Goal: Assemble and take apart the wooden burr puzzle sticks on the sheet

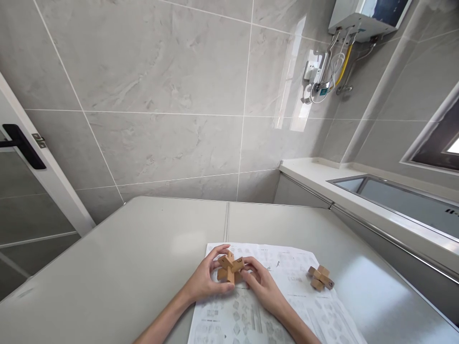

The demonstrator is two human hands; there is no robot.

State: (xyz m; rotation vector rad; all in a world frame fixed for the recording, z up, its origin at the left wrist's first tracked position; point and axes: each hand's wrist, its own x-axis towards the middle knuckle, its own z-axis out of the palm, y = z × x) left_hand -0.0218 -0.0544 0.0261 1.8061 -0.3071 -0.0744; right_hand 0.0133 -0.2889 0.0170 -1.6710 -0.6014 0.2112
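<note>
Between my two hands is a wooden burr puzzle made of crossed, interlocking light-brown blocks, some with small dark marks on them. My left hand curves around its left side, thumb low at the front and fingers at the back. On the right side, the fingers of my right hand pinch one of the blocks. Both hands are over a printed instruction sheet with diagrams, its edges slightly wavy. A second wooden puzzle, also of crossed blocks, rests at the sheet's right edge, apart from my hands.
The pale table has a seam across its far half. A counter with an inset sink runs along the right. At the left stands a door with a black handle. A water heater hangs upper right.
</note>
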